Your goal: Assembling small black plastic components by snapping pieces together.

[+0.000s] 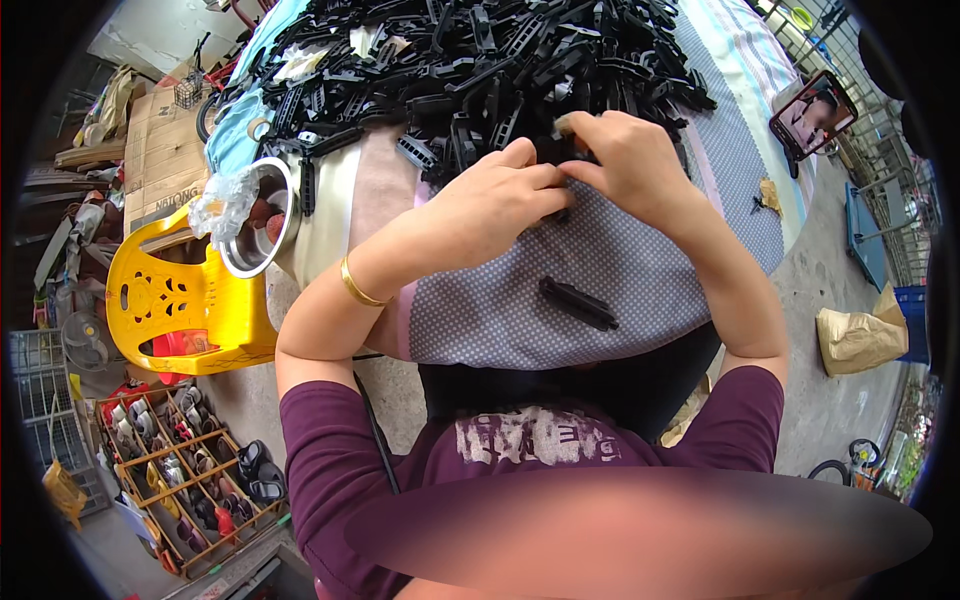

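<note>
Both of my hands meet over the near edge of a big heap of black plastic parts [470, 75]. My left hand [495, 205] is closed, its fingers curled round a black plastic part [553, 150] that shows only in glimpses between the hands. From the other side my right hand [635, 165] pinches at the same part, thumb and forefinger bent toward it. One long, narrow black plastic part [580, 303] lies apart from the heap, on the grey patterned cloth [480, 320] nearer to me.
On the left, a metal bowl [290, 225] holding reddish round things and a clear plastic bag stands by a yellow plastic chair [130, 290]. A phone [812, 115] on a stand is at the right. A shoe rack [185, 470] and a paper sack [855, 335] are on the floor.
</note>
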`<state>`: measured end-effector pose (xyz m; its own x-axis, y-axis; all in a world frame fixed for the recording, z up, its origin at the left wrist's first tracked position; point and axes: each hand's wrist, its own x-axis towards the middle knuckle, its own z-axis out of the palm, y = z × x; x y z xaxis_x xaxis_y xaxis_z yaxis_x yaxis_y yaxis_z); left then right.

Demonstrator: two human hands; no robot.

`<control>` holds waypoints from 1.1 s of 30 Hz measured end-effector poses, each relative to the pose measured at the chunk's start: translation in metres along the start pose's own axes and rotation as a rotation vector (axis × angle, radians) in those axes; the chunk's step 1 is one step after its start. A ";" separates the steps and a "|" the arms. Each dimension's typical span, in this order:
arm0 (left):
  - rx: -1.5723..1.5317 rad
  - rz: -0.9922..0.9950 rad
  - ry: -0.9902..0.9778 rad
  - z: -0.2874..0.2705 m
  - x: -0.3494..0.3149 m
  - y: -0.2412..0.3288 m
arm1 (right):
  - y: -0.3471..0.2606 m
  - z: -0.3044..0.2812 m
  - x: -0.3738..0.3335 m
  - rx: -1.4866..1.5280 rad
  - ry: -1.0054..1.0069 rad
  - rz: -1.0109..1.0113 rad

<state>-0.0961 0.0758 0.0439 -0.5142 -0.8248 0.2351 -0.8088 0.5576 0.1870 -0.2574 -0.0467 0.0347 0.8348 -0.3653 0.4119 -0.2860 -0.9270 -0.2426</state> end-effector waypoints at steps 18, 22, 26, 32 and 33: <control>-1.593 -0.672 0.610 -0.001 0.012 -0.014 | -0.017 -0.010 0.000 0.527 0.055 0.075; -1.312 -0.554 0.578 0.003 0.011 -0.010 | -0.014 -0.008 0.000 0.474 0.147 0.010; -0.978 -0.537 0.538 0.000 0.009 -0.009 | -0.015 -0.008 -0.002 0.325 0.125 -0.046; -0.834 -0.432 0.622 -0.004 0.010 -0.003 | -0.008 -0.022 0.004 0.373 0.191 -0.076; -0.754 -0.403 0.632 -0.003 0.010 -0.002 | -0.005 -0.021 0.003 0.568 0.013 -0.015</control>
<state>-0.0985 0.0669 0.0490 0.1688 -0.8838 0.4364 -0.3892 0.3470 0.8533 -0.2636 -0.0446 0.0555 0.8302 -0.3563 0.4287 0.0268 -0.7427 -0.6691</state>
